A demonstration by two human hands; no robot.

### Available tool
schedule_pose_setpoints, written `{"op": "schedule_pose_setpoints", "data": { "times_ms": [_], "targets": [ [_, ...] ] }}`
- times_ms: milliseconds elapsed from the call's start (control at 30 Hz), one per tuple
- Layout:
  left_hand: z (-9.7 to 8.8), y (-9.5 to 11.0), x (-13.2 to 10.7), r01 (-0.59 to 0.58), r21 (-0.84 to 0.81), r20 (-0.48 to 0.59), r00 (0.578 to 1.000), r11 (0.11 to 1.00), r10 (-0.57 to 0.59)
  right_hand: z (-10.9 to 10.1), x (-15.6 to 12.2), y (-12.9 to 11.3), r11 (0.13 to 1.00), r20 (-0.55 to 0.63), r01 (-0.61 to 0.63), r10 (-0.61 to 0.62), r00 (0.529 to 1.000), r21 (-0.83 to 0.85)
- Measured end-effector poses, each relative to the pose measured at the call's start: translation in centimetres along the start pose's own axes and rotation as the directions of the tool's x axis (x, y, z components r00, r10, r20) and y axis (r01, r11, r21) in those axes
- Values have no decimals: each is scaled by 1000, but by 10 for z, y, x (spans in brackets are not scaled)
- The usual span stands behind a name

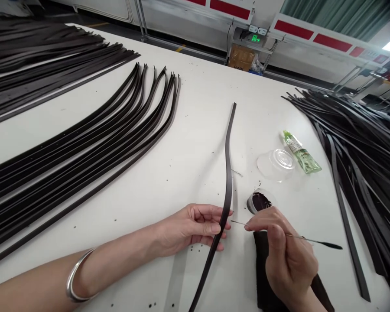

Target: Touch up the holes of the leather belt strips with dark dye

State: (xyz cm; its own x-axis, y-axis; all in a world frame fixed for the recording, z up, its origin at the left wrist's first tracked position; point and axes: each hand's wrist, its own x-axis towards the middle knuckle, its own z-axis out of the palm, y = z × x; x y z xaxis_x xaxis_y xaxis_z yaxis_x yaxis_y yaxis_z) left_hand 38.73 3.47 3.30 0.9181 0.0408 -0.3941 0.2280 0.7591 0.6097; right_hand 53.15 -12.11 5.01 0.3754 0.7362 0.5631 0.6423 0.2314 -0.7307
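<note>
My left hand [195,227] pinches a long dark strap [228,164] on its edge, thumb and fingers closed around it near the table's front. The strap runs away from me across the white table [195,130] and curves down past my wrist. My right hand [286,255] is closed on a thin brush [312,240], its fine tip pointing at the strap beside my left fingers. A small pot of dark dye [259,201] stands just behind my right hand. A dark cloth [263,277] lies under that hand.
Several dark straps [84,147] lie side by side on the left. A loose heap of straps [360,147] covers the right. A clear plastic lid [276,164] and a lying green bottle [300,152] sit behind the pot. Shelving lines the back.
</note>
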Motion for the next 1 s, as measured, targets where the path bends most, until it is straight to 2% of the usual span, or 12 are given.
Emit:
{"op": "schedule_pose_setpoints", "data": {
  "times_ms": [100, 267, 1000],
  "targets": [
    [1, 1, 0, 14, -6, -8, 1000, 1000, -14, 3, 0, -1, 997, 48, 82, -81, 996, -13],
    [0, 0, 1, 13, -28, -4, 1000, 1000, -13, 6, 1, -2, 992, 69, 123, -121, 990, -26],
    [0, -1, 1, -1, -12, 7, 1000, 1000, 2, 7, 3, -2, 986, 137, 159, -151, 979, -53]
  ]
}}
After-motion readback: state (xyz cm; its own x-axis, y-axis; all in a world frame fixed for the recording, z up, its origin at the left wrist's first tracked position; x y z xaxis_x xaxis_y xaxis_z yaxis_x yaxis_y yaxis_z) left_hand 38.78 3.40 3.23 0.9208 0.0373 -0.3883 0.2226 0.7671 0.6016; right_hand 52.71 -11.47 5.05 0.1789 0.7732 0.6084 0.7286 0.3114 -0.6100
